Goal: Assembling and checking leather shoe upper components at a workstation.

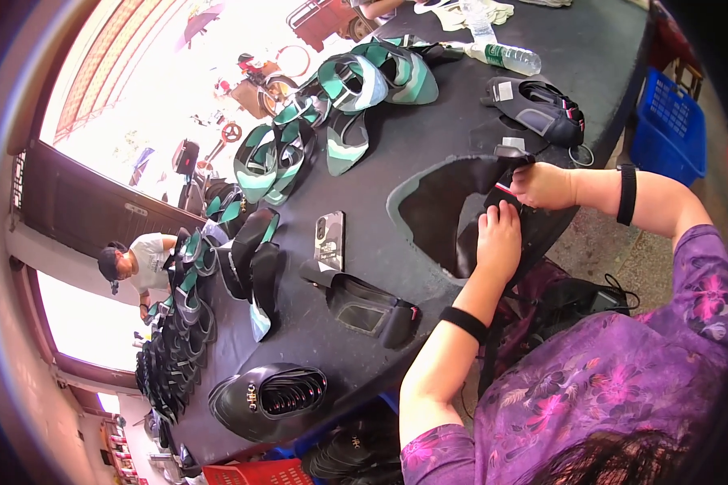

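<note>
A dark shoe upper [433,202] with a pale grey edge lies opened out near the table's right edge. My left hand [500,236] is closed on its near side, fingers bent over the dark material. Close beside it, my right hand [542,186] pinches the upper's far right corner, where a small red and white strip shows. The fingertips of the right hand are partly hidden. Another dark shoe upper [534,109] lies beyond my hands, and a finished-looking one [372,311] lies to the left of my left forearm.
Stacks of green and black uppers [255,162] line the table's far side. A phone [329,241], a plastic bottle [505,58] and a nested black stack [271,396] sit on the black table [461,113]. Another person [150,263] works far left. A blue crate [670,125] stands right.
</note>
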A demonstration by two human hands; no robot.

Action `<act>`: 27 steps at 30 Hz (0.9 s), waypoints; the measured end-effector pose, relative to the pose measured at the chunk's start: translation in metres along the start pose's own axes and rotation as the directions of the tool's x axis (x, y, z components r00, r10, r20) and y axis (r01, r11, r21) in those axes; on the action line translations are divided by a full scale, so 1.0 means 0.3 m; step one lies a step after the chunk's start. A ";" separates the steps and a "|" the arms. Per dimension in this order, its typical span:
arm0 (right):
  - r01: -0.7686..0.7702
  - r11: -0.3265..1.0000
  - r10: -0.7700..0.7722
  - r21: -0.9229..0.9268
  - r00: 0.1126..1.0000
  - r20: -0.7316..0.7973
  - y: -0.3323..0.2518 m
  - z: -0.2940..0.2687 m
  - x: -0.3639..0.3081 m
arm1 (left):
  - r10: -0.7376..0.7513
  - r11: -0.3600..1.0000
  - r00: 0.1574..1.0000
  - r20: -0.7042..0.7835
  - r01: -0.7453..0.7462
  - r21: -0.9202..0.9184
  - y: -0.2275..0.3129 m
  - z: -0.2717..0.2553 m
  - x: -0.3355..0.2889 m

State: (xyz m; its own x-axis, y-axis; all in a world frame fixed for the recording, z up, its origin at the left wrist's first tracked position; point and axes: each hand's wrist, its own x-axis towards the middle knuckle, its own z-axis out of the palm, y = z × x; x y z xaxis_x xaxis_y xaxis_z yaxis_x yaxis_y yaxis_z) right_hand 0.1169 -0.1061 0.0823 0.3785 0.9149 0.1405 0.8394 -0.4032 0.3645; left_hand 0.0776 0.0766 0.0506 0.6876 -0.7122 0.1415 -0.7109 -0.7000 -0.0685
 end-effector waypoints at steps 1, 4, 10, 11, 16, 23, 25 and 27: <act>0.003 1.000 -0.003 -0.001 1.000 -0.007 -0.001 -0.003 0.001 | 0.033 0.999 0.990 -0.140 -0.035 -0.007 -0.007 0.037 -0.024; 0.005 0.998 -0.007 -0.062 0.999 -0.034 0.000 -0.008 0.013 | 0.066 0.996 0.979 -0.191 -0.077 -0.049 -0.022 0.021 -0.060; -0.264 0.958 0.262 0.117 0.965 0.028 -0.073 -0.031 0.081 | 0.098 0.972 0.986 -0.133 -0.124 -0.201 -0.054 -0.144 -0.041; -0.198 0.979 0.199 0.057 0.980 -0.007 -0.076 -0.055 0.112 | 0.002 0.964 0.984 -0.177 -0.048 -0.260 -0.079 -0.192 -0.096; 0.063 0.994 -0.078 0.092 0.981 0.177 -0.001 -0.147 0.117 | -0.135 0.991 0.984 -0.113 0.133 -0.026 -0.269 -0.218 -0.292; -0.288 0.577 0.226 0.764 0.956 0.190 0.020 -0.293 0.108 | -0.172 0.851 0.941 -0.293 -0.008 -0.526 -0.260 -0.308 -0.231; -0.249 0.441 0.396 0.862 0.916 0.062 -0.020 -0.305 0.167 | -0.229 0.683 0.959 -0.165 0.038 -0.730 -0.258 -0.381 -0.209; -0.185 0.231 0.440 0.955 0.895 0.067 -0.034 -0.313 0.186 | -0.247 0.622 0.953 -0.176 0.017 -0.783 -0.262 -0.446 -0.192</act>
State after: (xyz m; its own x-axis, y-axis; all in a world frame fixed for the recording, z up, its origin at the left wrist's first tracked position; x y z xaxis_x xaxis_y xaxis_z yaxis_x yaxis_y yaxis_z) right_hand 0.0929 -0.0489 0.1729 0.7343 0.6405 0.2249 0.4967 -0.2812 -0.8211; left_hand 0.0740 0.1798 0.1800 0.8051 -0.4962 0.3252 -0.5459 -0.4052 0.7333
